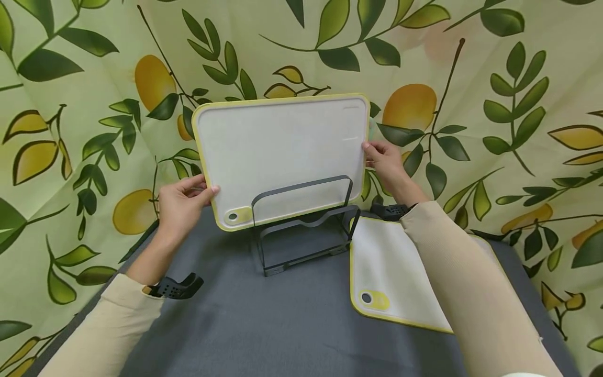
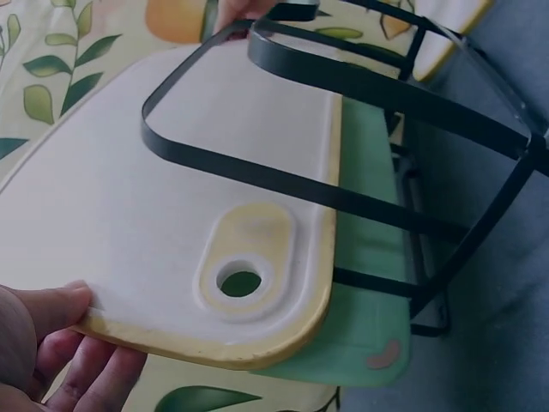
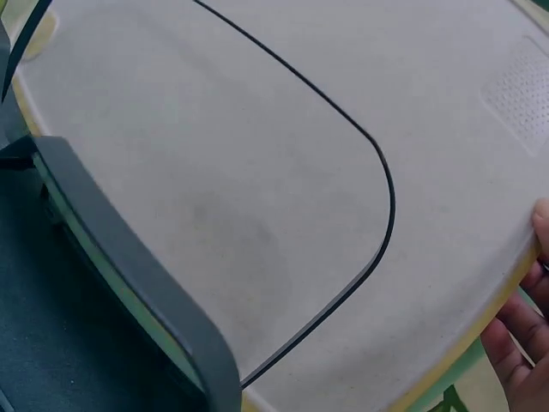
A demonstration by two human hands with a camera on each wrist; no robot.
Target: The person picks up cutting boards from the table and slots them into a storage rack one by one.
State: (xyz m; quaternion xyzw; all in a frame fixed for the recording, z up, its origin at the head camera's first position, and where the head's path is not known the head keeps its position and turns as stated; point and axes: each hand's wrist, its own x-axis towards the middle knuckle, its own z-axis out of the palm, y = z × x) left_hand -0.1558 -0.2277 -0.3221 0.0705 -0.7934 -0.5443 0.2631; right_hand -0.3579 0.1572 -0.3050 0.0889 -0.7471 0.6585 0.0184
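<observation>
Both hands hold a white cutting board [image 1: 282,152] with a yellow rim, tilted up at a dark metal rack [image 1: 275,270]. My left hand [image 1: 181,207] pinches its left edge near the lower corner, thumb on the white face and fingers behind. With the thumb in front, my right hand [image 1: 388,165] grips the right edge. The rack's wire loops stand in front of the board's lower part. In the left wrist view, a green board [image 2: 369,163] shows behind the white one, at the rack.
A second white board [image 1: 391,251] with a yellow rim lies on the grey tabletop [image 1: 254,324] at the right, partly under my right forearm. Leaf-and-fruit patterned cloth [image 1: 471,104] hangs close behind the rack and along the sides.
</observation>
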